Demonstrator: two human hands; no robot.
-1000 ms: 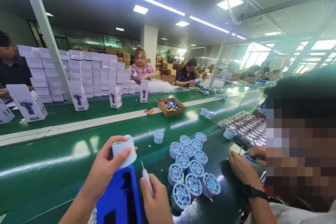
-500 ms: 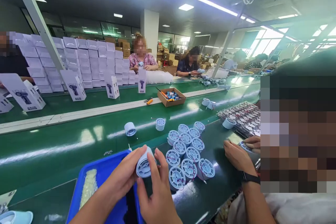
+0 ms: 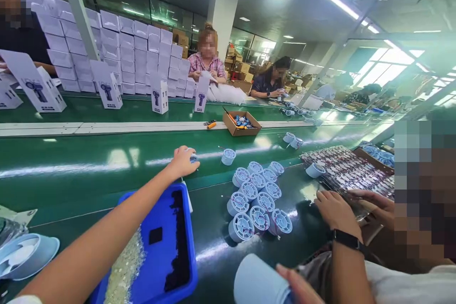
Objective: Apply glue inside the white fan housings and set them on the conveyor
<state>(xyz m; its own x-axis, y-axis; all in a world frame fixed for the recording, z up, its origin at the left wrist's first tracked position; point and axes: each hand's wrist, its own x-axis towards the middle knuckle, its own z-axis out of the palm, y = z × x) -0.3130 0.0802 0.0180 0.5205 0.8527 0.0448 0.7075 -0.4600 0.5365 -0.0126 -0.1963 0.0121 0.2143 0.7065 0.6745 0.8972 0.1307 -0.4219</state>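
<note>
My left hand [image 3: 183, 161] reaches over the green conveyor belt, fingers curled around a light blue round plastic housing [image 3: 193, 158], mostly hidden beneath it. At the bottom edge my right hand [image 3: 299, 287], partly cut off, grips a larger-looking light blue cylindrical housing [image 3: 260, 281] lying tilted. Between the hands stands a group of similar housings [image 3: 259, 218] with spoked tops and thin red wires. Under my left forearm is a blue tray [image 3: 192, 266] with small pale pieces [image 3: 124, 266] and black pieces [image 3: 178, 242] in it.
Another housing [image 3: 228, 156] stands on the belt. A cardboard box [image 3: 242, 126] of small parts sits further back, near printed white boxes [image 3: 159, 97]. To the right, a co-worker's hands [image 3: 335, 211] work beside a rack of metal parts [image 3: 349, 166]. A light blue funnel-like part [image 3: 28, 256] lies left.
My hands have separated: the left has moved forward onto the housing on the belt, the right down and right with a housing. The view has shifted.
</note>
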